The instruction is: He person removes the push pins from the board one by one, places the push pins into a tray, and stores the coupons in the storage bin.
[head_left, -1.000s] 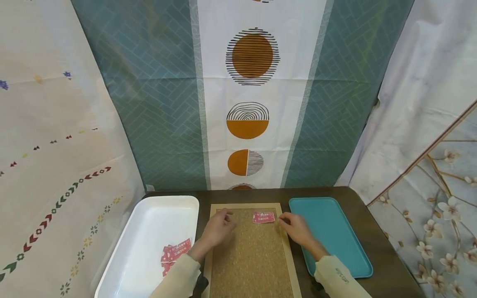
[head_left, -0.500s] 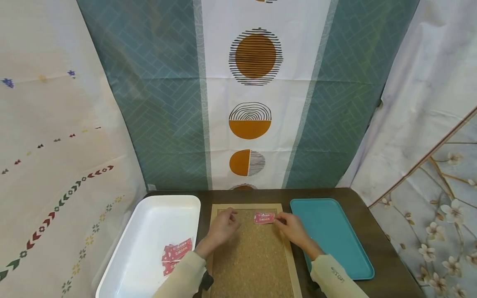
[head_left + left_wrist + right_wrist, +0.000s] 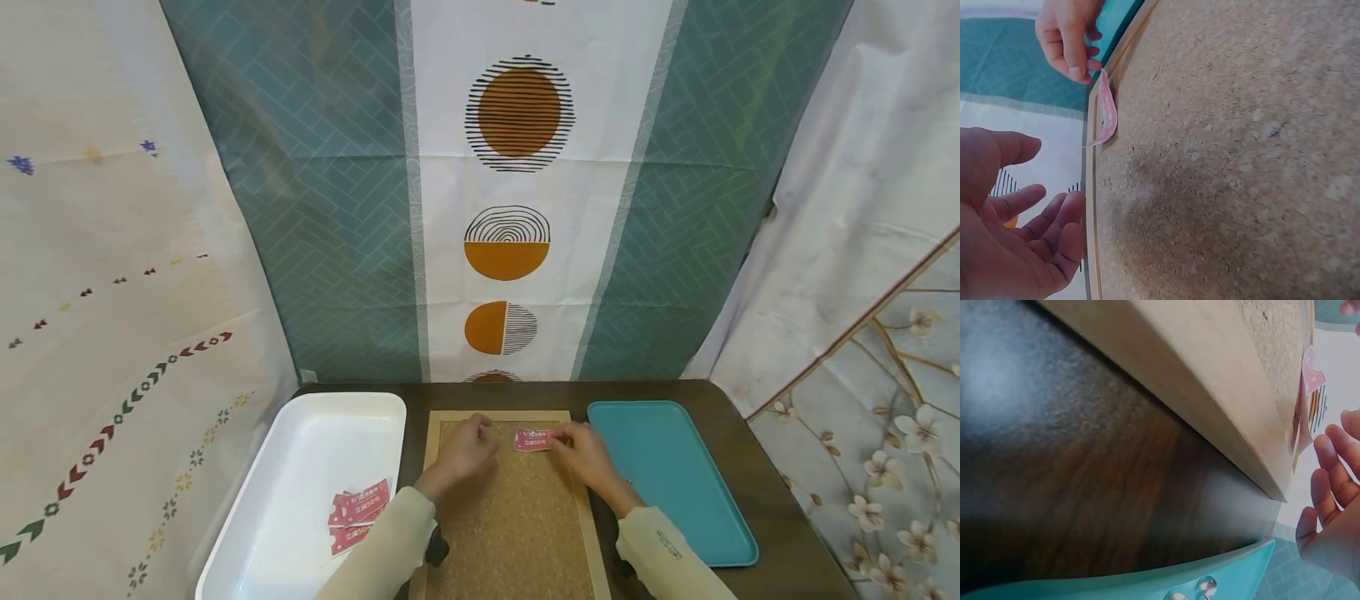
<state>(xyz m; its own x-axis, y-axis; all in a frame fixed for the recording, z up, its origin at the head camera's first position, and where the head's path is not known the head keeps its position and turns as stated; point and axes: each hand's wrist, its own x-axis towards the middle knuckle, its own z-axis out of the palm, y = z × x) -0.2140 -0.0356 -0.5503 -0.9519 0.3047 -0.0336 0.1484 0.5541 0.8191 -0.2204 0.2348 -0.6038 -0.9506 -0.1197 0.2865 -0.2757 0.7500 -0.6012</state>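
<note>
A pink coupon (image 3: 532, 440) lies near the top right of a cork board (image 3: 510, 517), its ends curling up off the surface. At the coupon's right end are the fingertips of my right hand (image 3: 588, 457); in the left wrist view they reach its raised tip. The right wrist view shows that hand (image 3: 1341, 494) with its fingers loosely bent and no coupon plainly between thumb and finger. My left hand (image 3: 463, 454) hovers over the board's upper left, fingers relaxed, thumb apart, holding nothing. Its palm side (image 3: 1029, 231) shows in the left wrist view.
A white tray (image 3: 281, 467) on the left holds several overlapping pink coupons (image 3: 362, 504). To the right sits a teal tray (image 3: 675, 475); small shiny round metal pieces (image 3: 1208, 585) show in it. A patterned curtain (image 3: 502, 192) hangs behind the dark table (image 3: 750, 454).
My right hand has moved left from the board's frame to the coupon's right end. The left hand has shifted slightly right. The view has turned a little, and the coupon stays in place.
</note>
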